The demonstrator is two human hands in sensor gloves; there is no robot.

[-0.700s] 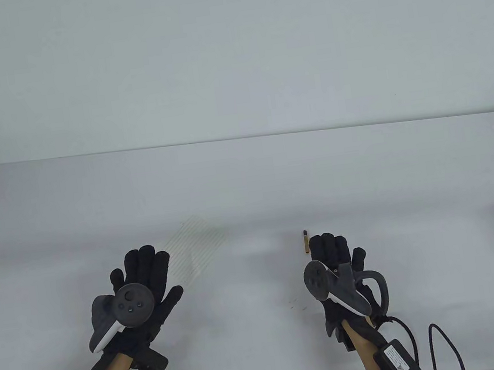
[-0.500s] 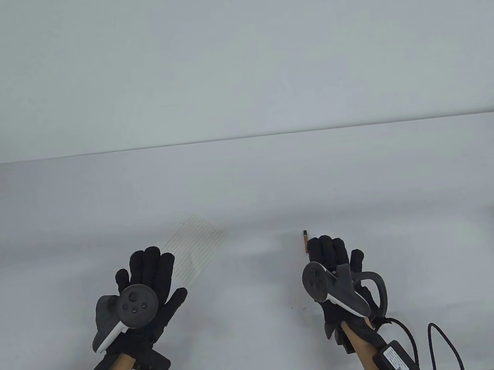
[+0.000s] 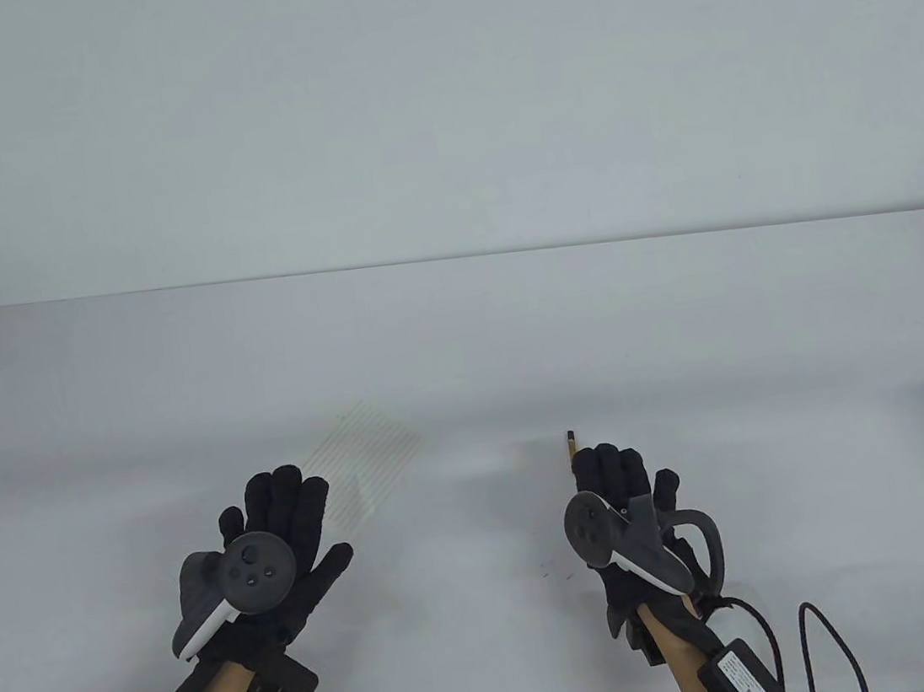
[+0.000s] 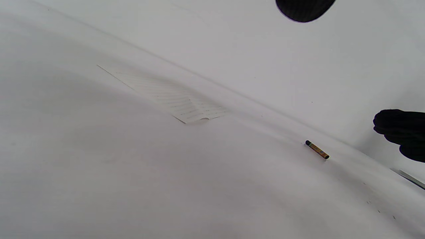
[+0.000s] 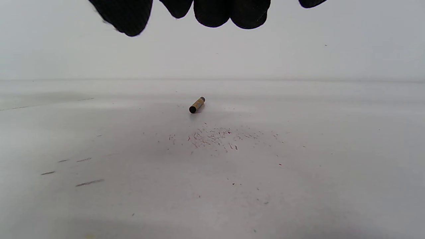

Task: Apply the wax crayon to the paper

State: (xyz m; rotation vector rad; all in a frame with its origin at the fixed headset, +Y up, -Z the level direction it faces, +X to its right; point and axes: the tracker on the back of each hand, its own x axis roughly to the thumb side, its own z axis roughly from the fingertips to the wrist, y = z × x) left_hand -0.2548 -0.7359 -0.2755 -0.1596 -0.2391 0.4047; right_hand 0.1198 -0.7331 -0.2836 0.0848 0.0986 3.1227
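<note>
A small lined sheet of paper lies flat on the white table; it also shows in the left wrist view. A short brown-wrapped crayon lies on the table to its right, seen in the left wrist view and the right wrist view. My left hand is open, fingers spread, hovering at the paper's near-left corner. My right hand is open and empty above the table, its fingertips just short of the crayon, not touching it.
Faint crayon crumbs and marks dot the table in front of the crayon. A black cable runs from my right wrist at the bottom right. The table's far edge meets a plain white wall.
My right hand has slid a little left and forward, so its fingers now cover the crayon's near end in the table view. My left hand has edged slightly right toward the paper.
</note>
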